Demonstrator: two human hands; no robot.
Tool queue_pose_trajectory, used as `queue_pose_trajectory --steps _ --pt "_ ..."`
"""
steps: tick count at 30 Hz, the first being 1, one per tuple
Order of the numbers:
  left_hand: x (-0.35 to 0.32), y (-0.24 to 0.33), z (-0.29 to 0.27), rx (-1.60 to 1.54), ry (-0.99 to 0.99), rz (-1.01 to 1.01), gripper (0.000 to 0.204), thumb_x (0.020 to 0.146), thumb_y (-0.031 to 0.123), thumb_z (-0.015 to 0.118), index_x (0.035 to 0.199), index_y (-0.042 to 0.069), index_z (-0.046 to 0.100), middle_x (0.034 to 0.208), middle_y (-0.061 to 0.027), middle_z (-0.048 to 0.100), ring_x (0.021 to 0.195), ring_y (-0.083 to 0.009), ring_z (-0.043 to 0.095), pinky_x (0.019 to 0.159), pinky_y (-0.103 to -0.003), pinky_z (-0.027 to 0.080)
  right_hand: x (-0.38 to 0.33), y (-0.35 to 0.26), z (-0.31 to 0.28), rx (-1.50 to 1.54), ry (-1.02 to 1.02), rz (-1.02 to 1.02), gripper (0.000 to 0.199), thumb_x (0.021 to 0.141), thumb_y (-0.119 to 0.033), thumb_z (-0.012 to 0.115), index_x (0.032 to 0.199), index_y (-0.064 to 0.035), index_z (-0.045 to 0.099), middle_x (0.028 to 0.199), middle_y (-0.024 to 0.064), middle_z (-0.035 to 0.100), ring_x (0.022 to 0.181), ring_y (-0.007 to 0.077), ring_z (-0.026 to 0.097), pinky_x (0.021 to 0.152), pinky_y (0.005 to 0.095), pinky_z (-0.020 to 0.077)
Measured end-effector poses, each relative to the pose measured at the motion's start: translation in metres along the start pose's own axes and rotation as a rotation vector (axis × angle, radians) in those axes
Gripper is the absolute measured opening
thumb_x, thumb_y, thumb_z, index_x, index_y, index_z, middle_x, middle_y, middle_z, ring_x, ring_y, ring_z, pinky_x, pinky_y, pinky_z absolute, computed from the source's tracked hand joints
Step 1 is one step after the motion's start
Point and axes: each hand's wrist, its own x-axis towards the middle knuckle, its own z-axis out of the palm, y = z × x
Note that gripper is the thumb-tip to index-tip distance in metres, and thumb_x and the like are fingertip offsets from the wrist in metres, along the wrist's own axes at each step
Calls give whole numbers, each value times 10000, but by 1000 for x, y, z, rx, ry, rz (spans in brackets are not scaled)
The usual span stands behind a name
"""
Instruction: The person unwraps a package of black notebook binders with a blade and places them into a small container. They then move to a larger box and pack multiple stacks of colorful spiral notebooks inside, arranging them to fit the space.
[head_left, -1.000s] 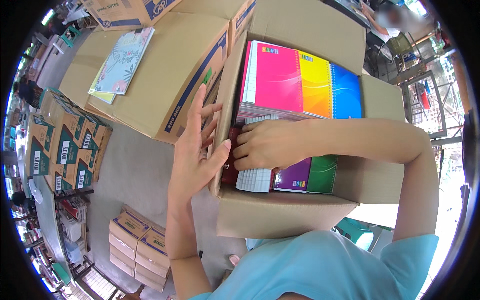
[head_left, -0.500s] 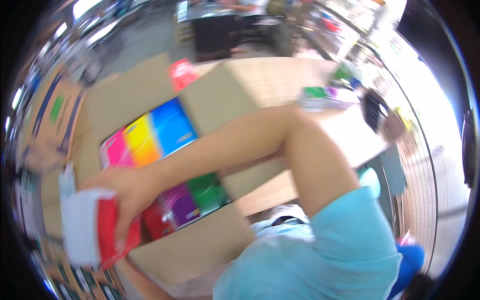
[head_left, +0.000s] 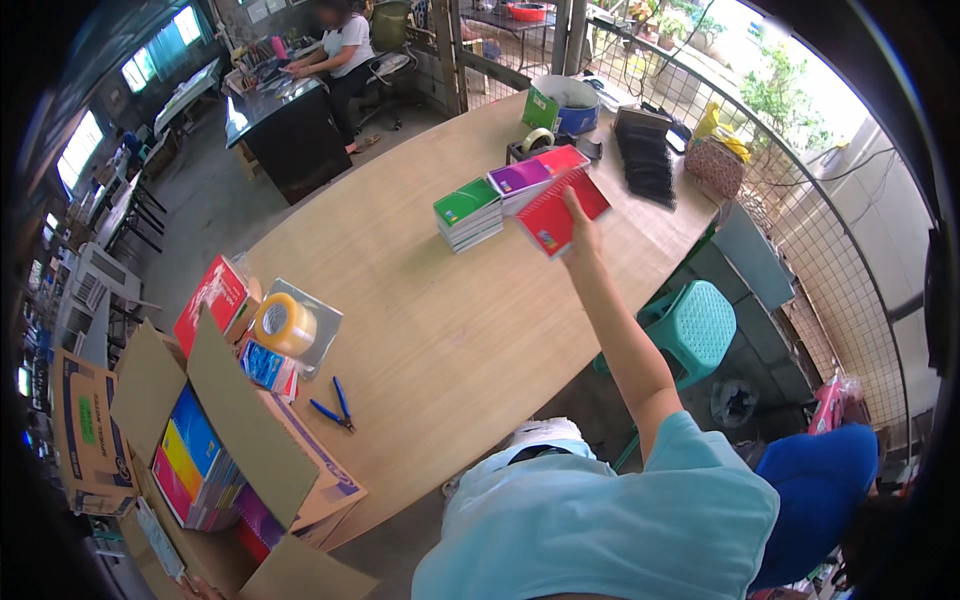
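Note:
My right hand (head_left: 583, 240) grips a red spiral notebook (head_left: 550, 222) over the table's far right part, thumb on its cover. How many notebooks lie under that cover is hidden. Right beside it are a stack with purple and red covers (head_left: 522, 176) and a green-topped notebook stack (head_left: 468, 208). At the lower left, only the fingers of my left hand (head_left: 203, 588) show, apart and against the open cardboard box (head_left: 255, 425). Inside the box stand colourful notebooks (head_left: 190, 450) with pink, yellow and blue covers, plus purple and red ones lower down.
Blue-handled pliers (head_left: 338, 405), a tape roll (head_left: 285, 325) and a red pack (head_left: 215, 300) lie near the box. A bucket (head_left: 575, 105), black items (head_left: 648, 160) and a patterned bag (head_left: 715, 165) occupy the far right. A green stool (head_left: 690, 330) stands beside the table. Another person (head_left: 345, 50) sits beyond.
The view has swung right. My right hand has gone from the box to the notebook stacks on the right, with a red notebook in its grip. My left hand stays by the box.

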Motion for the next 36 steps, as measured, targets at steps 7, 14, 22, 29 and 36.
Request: queue_pose_trajectory --steps 7,14,22,29,36 --pt "-27 17 51 304 -124 263 724 977 507 505 1462 -10 357 1507 -208 400 1391 -349 369 1142 -450 282 217 0 -109 -92 433 -7 583 746 -287 880 1134 52 608 1076 176 704 907 303 713 821 427 596" --pt "-30 8 56 493 -116 217 846 953 558 542 1537 10 269 1545 -213 360 1438 -340 327 1183 -406 233 335 24 -53 -783 965 217 1313 318 -825 819 1134 154 501 1049 231 680 952 300 700 788 371 581" --pt "-34 38 98 516 -223 0 847 934 586 543 1532 32 314 1543 -216 368 1423 -365 348 1163 -412 255 361 8 -45 -970 1086 137 1220 368 -813 807 1155 85 557 1205 228 578 1127 370 588 894 537 531" --pt "-46 28 66 381 -152 30 764 926 572 566 1521 132 380 1521 -172 422 1398 -346 400 1146 -423 301 314 21 -1 -1051 1120 376 1165 423 -787 820 1211 26 542 1226 176 484 1120 317 511 871 508 514" --pt "-54 -3 18 371 -131 37 687 958 464 569 1508 91 396 1515 -173 433 1414 -324 383 1162 -386 270 296 76 -3 -947 1090 176 1257 404 -822 749 1301 5 445 1314 226 443 1260 428 451 1002 642 389"
